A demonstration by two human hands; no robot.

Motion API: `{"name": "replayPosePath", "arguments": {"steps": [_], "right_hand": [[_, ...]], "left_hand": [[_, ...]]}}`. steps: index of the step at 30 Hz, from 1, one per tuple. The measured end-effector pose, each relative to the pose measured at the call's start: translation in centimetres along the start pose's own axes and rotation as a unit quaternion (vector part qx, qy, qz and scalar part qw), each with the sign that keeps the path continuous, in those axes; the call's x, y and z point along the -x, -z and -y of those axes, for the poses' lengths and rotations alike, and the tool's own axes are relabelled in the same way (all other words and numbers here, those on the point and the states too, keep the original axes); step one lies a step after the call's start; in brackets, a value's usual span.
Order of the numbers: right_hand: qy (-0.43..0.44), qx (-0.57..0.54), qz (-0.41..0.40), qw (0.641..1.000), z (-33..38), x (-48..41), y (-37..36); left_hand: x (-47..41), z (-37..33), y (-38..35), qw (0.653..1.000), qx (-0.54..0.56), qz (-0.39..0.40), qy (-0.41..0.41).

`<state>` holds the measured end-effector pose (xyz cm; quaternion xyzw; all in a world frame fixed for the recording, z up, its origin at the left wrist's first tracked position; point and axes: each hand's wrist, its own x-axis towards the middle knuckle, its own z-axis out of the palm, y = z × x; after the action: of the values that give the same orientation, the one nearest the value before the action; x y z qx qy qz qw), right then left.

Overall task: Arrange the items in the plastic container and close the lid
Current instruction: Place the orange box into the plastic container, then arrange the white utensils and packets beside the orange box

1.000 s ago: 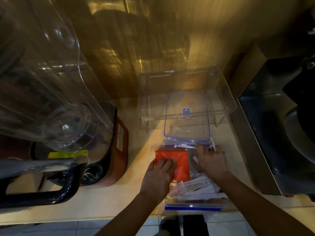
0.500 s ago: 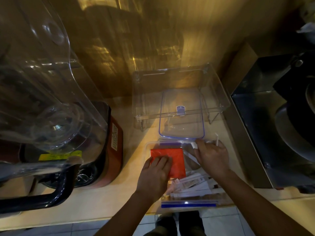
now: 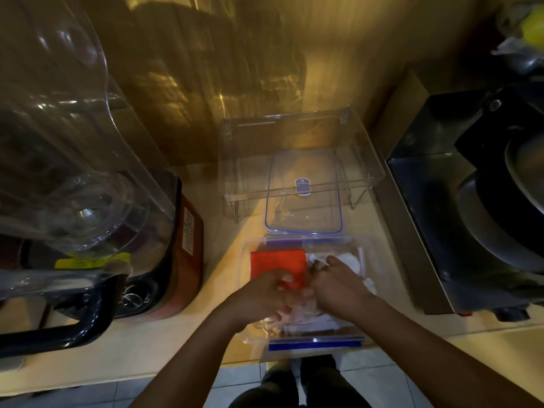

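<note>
A clear plastic container with blue clips stands at the counter's front edge. Inside it, a red packet lies flat on the left. White sachets are piled on the right and toward the front. My left hand is curled over the red packet's near edge and pinches it; red shows between the fingers. My right hand sits beside it, its fingers curled down into the white sachets and its fingertips hidden. The container's lid, clear with a blue seal, lies flat just behind the container.
A clear acrylic stand straddles the far part of the lid. A blender with a large clear hood and a red base fills the left. A dark metal appliance stands close on the right. The counter edge runs below my arms.
Both hands pulled back toward me and came together at the container's middle. Their fingers went from lying flat on the contents to curled. The camera also shifted a little.
</note>
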<state>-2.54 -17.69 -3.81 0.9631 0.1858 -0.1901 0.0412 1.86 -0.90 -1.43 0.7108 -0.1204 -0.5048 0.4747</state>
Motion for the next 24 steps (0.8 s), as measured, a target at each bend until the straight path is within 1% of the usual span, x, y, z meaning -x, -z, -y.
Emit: {"name": "replayPosePath", "arguments": {"steps": [1,2,3,6,8,10,12,15,17,19,21,24], "right_hand": [[-0.002,-0.012,-0.006,1.0,0.1,-0.1,0.0],[-0.004,-0.02,-0.013,1.0,0.1,-0.2,0.0],[-0.004,-0.024,-0.023,0.999,0.1,-0.1,-0.2],[0.01,-0.047,-0.063,0.997,-0.1,0.4,-0.2],[0.042,-0.069,-0.098,0.992,-0.2,0.8,-0.3],[0.058,-0.091,-0.111,0.988,-0.4,1.3,-0.1],[0.06,-0.101,-0.129,0.985,-0.7,1.7,0.2],[0.082,-0.099,-0.208,0.97,-1.0,2.8,0.4],[0.115,-0.107,-0.256,0.954,-0.9,3.3,0.3],[0.156,-0.14,-0.269,0.94,-0.7,3.5,0.1],[0.204,-0.153,-0.278,0.926,-0.2,3.6,-0.1],[0.263,-0.17,-0.302,0.9,0.6,3.9,-0.4]], "left_hand": [[-0.1,0.0,-0.3,0.998,-0.052,0.008,-0.023],[-0.2,0.0,-0.7,0.996,-0.082,0.006,-0.04],[-0.4,0.2,-1.1,0.995,-0.088,0.003,-0.046],[-0.5,0.2,-2.1,0.999,-0.031,-0.025,-0.011],[-0.7,0.5,-2.3,0.996,-0.071,-0.053,0.019],[-0.8,0.7,-2.4,0.994,-0.089,-0.052,0.038],[-0.9,0.7,-2.3,0.995,-0.041,-0.049,0.071],[-0.7,0.5,-1.7,0.987,0.071,-0.06,0.129],[-0.7,0.5,-1.3,0.971,0.184,-0.057,0.143],[-0.7,0.4,-1.1,0.952,0.258,-0.041,0.158],[-0.8,0.3,-1.0,0.94,0.291,-0.007,0.176],[-1.2,0.2,-1.1,0.941,0.262,0.026,0.212]]}}
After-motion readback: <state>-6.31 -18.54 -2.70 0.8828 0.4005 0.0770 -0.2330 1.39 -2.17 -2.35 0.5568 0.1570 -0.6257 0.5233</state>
